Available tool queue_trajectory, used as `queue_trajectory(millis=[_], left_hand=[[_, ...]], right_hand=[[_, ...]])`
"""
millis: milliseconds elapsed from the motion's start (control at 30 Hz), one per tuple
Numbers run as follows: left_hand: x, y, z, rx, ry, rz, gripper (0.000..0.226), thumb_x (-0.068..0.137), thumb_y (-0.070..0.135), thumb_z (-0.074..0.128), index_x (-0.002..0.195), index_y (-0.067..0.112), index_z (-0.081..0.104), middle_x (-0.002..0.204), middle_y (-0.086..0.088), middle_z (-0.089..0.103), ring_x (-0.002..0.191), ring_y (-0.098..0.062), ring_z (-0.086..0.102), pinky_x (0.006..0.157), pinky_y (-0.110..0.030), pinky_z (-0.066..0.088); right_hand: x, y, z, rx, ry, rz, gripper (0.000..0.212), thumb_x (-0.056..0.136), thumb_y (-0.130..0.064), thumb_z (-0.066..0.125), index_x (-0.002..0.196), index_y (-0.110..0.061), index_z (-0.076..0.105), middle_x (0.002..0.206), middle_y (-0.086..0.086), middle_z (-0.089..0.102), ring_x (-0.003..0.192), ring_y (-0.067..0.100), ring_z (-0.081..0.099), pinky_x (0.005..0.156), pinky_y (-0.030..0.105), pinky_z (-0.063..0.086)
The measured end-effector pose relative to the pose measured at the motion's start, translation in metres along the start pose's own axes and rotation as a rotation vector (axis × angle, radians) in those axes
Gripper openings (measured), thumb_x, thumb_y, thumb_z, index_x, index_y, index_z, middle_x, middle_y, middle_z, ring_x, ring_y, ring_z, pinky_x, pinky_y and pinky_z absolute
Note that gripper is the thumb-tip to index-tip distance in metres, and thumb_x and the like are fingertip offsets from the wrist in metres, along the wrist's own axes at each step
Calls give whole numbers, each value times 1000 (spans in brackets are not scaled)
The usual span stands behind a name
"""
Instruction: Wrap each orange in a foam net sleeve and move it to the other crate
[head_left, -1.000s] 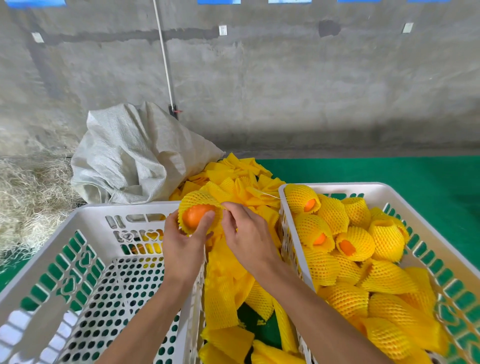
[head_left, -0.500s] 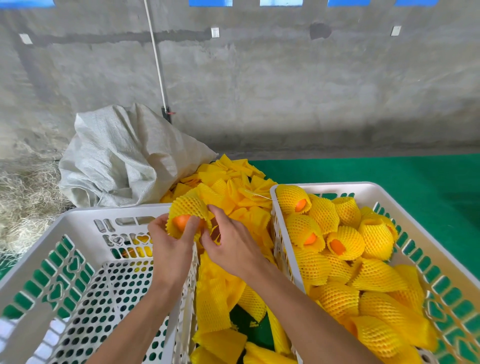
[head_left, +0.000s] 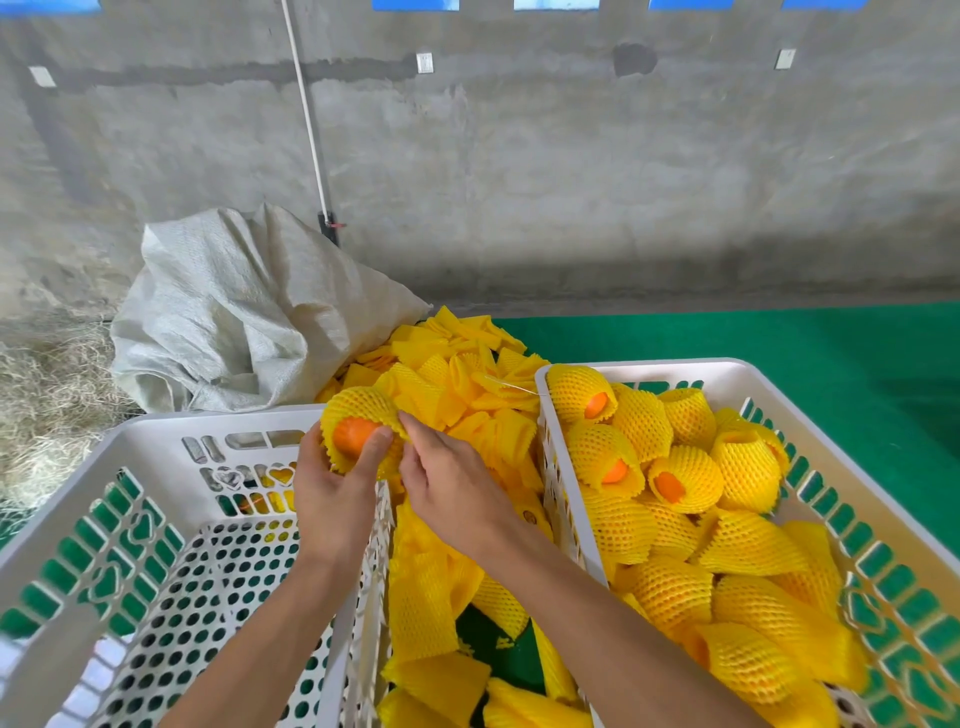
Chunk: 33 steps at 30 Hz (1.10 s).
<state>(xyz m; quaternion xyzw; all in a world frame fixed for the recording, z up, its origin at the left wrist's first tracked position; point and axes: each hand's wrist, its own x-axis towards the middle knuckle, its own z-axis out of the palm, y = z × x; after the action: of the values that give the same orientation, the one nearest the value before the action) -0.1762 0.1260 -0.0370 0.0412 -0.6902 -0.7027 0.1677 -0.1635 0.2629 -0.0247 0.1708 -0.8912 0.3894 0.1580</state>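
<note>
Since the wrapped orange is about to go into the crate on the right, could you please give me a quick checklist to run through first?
1. Orange held: ok, left hand grips it, thumb on the bare end.
2. Foam net sleeve over the fruit: not ok, the near end shows.
3. Right hand on the sleeve edge: ok, fingertips pinch it.
4. Room in the right crate: ok, wrapped oranges sit below the rim.
5. Left crate emptied: cannot tell, the hands hide part of it.

Single head view, wide-angle, looking forward and down, close over two crates (head_left: 727, 371), wall beyond.
</note>
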Motion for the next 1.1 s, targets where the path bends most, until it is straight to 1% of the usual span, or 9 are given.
queue_trajectory(millis=[67, 133, 267, 400, 500, 600, 733, 900, 1100], left_hand=[[1, 0, 0, 1, 4, 1, 66, 86, 40, 85, 141, 21, 55, 126, 2, 71, 117, -20, 69, 105, -53, 54], [-1, 3, 0, 19, 2, 23, 66, 85, 37, 86, 141, 27, 53, 131, 6, 68, 125, -19, 64, 108, -52, 52], [-8, 11, 2, 146, -95, 137, 72, 90, 31, 80, 152, 27, 45, 144, 3, 60, 131, -18, 60, 109, -49, 52], [-15, 13, 8, 255, -287, 232, 86, 93, 1, 74, 163, 26, 30, 160, 12, 38, 146, -9, 42, 117, -39, 45], [-20, 11, 12, 338, -446, 344, 90, 92, -11, 69, 164, 22, 25, 165, 10, 31, 152, -7, 34, 119, -35, 40], [-22, 8, 14, 399, -511, 412, 86, 95, 5, 72, 164, 23, 24, 165, 11, 33, 151, -4, 35, 117, -27, 39], [-25, 9, 11, 458, -535, 444, 70, 98, 30, 67, 158, 28, 33, 155, 16, 42, 140, 2, 45, 108, -16, 42], [-22, 9, 10, 427, -463, 401, 58, 99, 30, 67, 150, 32, 41, 146, 19, 53, 132, -3, 55, 102, -30, 50], [-22, 7, 10, 445, -436, 354, 54, 99, 27, 68, 148, 25, 45, 144, 10, 54, 130, -5, 55, 101, -33, 51]], right_hand=[[-2, 2, -1, 24, 7, 24, 52, 106, -29, 39, 155, -12, 40, 126, 14, 67, 104, 22, 65, 74, 27, 46], [-3, 2, -4, 80, 27, 66, 57, 103, -38, 33, 154, -13, 43, 130, 14, 66, 114, 23, 63, 90, 32, 50], [-5, 1, -2, 175, 58, 180, 78, 96, -78, 24, 154, -28, 37, 140, 4, 62, 124, 20, 59, 102, 38, 52], [0, 7, 2, 450, 135, 350, 87, 79, -92, 44, 146, -37, 40, 133, -13, 63, 117, 4, 61, 95, 26, 54], [4, 13, -5, 565, 274, 409, 71, 79, -81, 62, 136, -42, 47, 116, -31, 64, 104, -20, 58, 77, 0, 45], [8, 17, -26, 444, 395, 387, 79, 74, -81, 68, 139, -44, 42, 120, -38, 55, 110, -20, 51, 79, -3, 38], [14, 39, -70, 217, 677, 260, 80, 76, -63, 79, 142, -39, 40, 132, -9, 45, 112, -5, 45, 89, 6, 39], [5, 80, -118, -204, 908, 406, 79, 85, -43, 79, 149, -33, 35, 139, 6, 37, 109, 20, 51, 80, 37, 56], [-15, 121, -123, -589, 696, 848, 81, 85, -1, 63, 156, -7, 24, 160, 24, 23, 145, 47, 25, 119, 53, 26]])
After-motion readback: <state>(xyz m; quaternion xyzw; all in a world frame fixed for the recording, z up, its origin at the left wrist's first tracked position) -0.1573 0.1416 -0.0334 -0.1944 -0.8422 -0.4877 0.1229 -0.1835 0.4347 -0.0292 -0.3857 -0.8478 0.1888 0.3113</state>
